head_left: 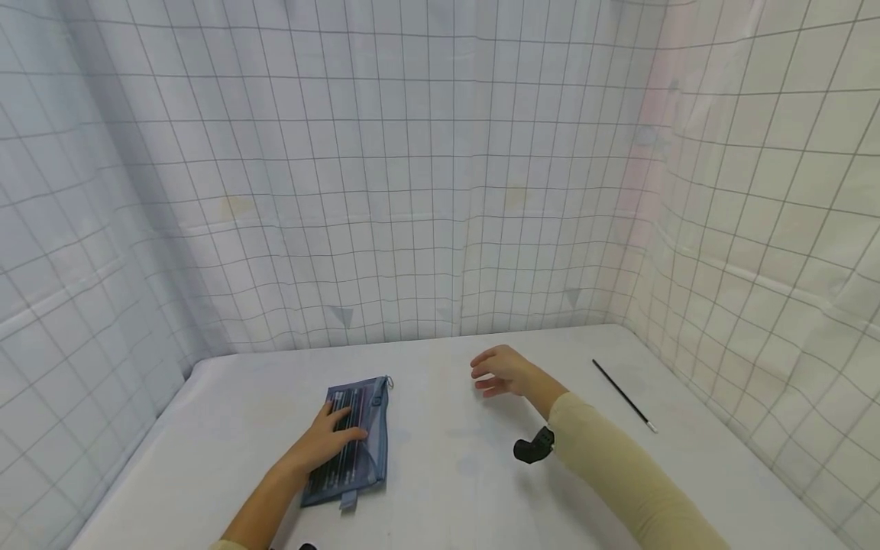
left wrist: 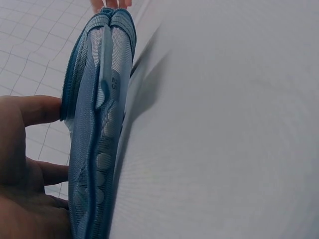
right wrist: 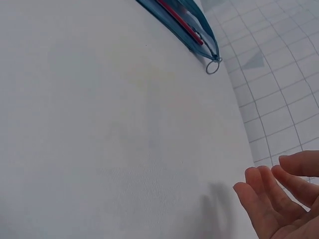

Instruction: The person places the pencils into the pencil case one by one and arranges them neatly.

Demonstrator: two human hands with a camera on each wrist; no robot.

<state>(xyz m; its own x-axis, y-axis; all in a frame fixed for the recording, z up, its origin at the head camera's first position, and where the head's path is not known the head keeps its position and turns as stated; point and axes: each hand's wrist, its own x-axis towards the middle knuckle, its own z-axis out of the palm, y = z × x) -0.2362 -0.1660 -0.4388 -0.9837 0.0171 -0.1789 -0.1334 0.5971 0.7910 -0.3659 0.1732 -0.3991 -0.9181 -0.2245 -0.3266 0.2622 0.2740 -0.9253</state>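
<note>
A blue see-through mesh pencil case [head_left: 376, 439] lies on the left half of the table, with several dark, slim sticks showing inside. My left hand [head_left: 325, 443] rests on its top with the fingers spread. In the left wrist view the fingertips touch one face of the pencil case [left wrist: 82, 164]. Over the middle of the table, to the right of the case, my right hand [head_left: 505, 368] hovers with relaxed fingers and holds nothing. The right wrist view shows that hand [right wrist: 279, 204] apart from the case's ringed corner, where a red stick [right wrist: 182, 22] is visible inside.
To the right of my right forearm, a thin black pencil [head_left: 622, 393] with a white end lies on the white table [head_left: 440, 473]. White grid-patterned curtains [head_left: 426, 191] enclose the back and both sides.
</note>
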